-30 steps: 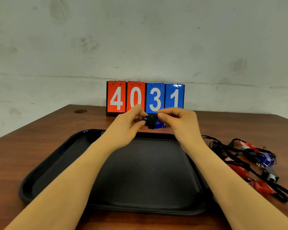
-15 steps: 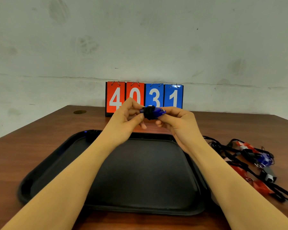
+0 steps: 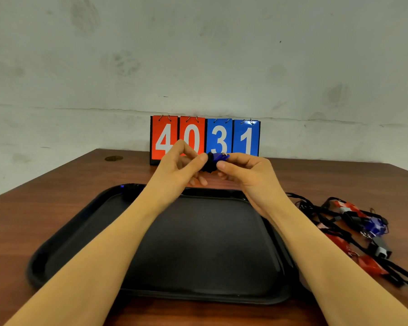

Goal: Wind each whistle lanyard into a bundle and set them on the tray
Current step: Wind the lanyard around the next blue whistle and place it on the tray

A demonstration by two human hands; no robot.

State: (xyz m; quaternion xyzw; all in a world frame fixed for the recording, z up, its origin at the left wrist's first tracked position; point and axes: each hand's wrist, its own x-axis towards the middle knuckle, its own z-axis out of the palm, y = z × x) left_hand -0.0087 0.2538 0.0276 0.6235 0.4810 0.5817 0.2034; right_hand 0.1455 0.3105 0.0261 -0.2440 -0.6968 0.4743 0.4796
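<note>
Blue whistle [image 3: 218, 157] now higher, black lanyard [image 3: 209, 166] bundle pinched between both hands' fingers [image 3: 199, 160] above tray [image 3: 80, 231].

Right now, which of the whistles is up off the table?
The blue whistle with black cord wound round it, pinched between both hands above the tray. The other whistles lie tangled on the table.

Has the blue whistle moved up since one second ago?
Yes. The blue whistle rose: it now overlaps the scoreboard digits' bottoms, before it sat below them.
</note>
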